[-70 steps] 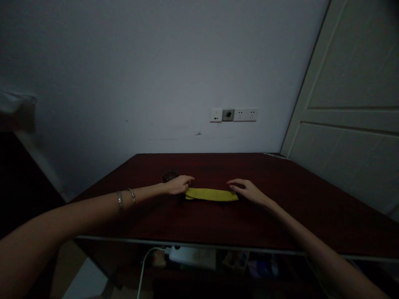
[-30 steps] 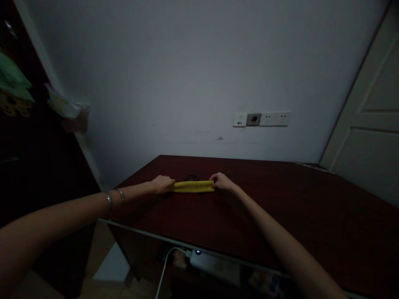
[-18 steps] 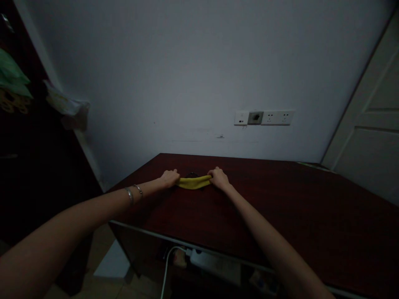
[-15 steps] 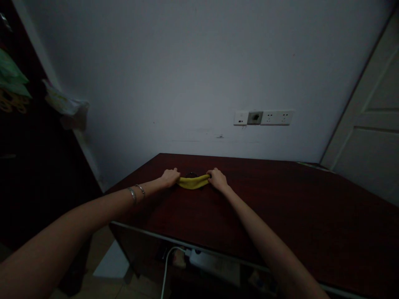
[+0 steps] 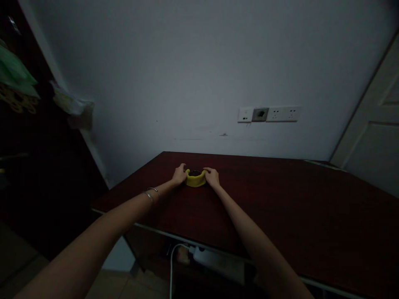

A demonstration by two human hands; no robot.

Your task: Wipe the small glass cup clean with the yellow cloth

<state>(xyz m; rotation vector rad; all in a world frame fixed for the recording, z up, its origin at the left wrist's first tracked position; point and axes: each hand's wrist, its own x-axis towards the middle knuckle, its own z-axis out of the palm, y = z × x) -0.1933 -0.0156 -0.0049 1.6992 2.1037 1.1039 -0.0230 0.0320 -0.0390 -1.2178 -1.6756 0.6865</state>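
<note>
A folded yellow cloth strip (image 5: 195, 181) curves around the near side of a small dark round object (image 5: 195, 172) on the dark red tabletop (image 5: 268, 207). My left hand (image 5: 180, 175), with two bracelets on its wrist, is closed on the strip's left end. At the opposite end, my right hand (image 5: 212, 177) pinches the cloth between thumb and fingers. The strip's ends bend up and away from me. What the dark object is cannot be made out in the dim light.
Behind the table rises a pale wall with a row of sockets (image 5: 268, 114). On an open shelf under the tabletop lie a white power strip (image 5: 218, 262) and a white cable (image 5: 171, 270). Bags (image 5: 73, 106) hang at the left; a white door (image 5: 374, 137) stands right.
My hands have come closer together. The yellow cloth, earlier stretched in front of the dark object, now bends around its near side. The view has shifted slightly.
</note>
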